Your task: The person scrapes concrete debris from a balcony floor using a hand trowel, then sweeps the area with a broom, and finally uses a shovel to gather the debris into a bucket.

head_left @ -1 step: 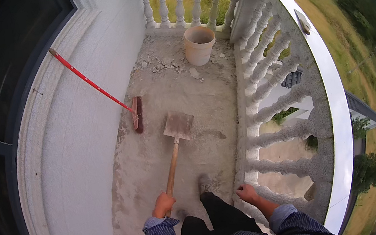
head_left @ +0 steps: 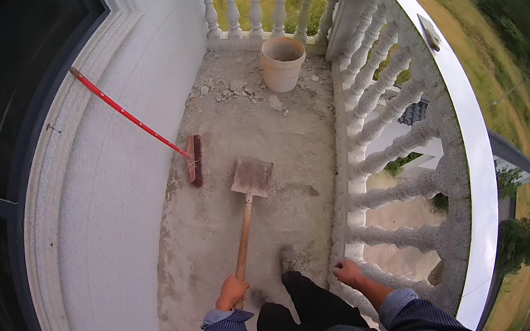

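Observation:
My left hand is wrapped round the wooden handle of a shovel. The handle slopes forward from my fist, and its square, dusty metal blade rests on the concrete floor. Beside the balustrade, my right hand is held low with curled fingers and nothing visible in them. A broom with a red handle leans on the left wall, its dark bristles down on the floor just left of the blade. Farther off stands a whitish plastic bucket, dusty inside.
Broken rubble lies around the bucket. A pale wall and dark window run along the left. Stone balusters under a smooth white rail bound the right side. On the rail lies a flat trowel.

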